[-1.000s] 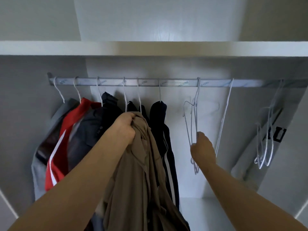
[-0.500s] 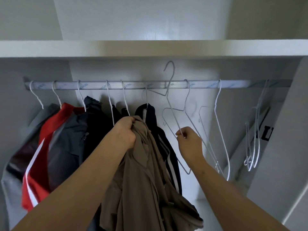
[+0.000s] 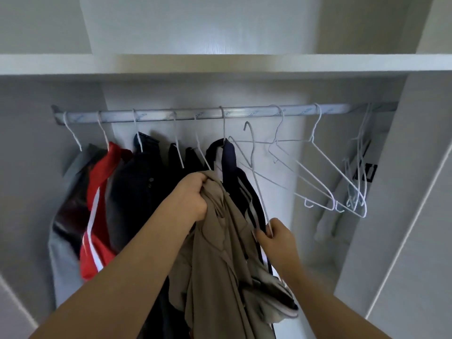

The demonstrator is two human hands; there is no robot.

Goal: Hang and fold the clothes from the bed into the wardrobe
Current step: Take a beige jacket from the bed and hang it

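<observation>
My left hand (image 3: 193,196) grips the top of a tan garment (image 3: 220,253) that hangs down in front of the wardrobe. My right hand (image 3: 276,237) holds a white wire hanger (image 3: 254,172) by its lower end; its hook is off the rail and points up just below it. The silver rail (image 3: 244,113) runs across the wardrobe. On its left half hang a grey, a red and several dark garments (image 3: 137,192).
Two empty white hangers (image 3: 318,177) swing on the rail right of centre, and a few more empty hangers (image 3: 358,192) hang at the far right. A white shelf (image 3: 220,64) spans above the rail. The wardrobe's side panel (image 3: 403,192) stands at the right.
My right hand has lifted one hanger off the rail and pulled it down towards the tan garment. The other empty hangers swing. My left hand keeps its grip.
</observation>
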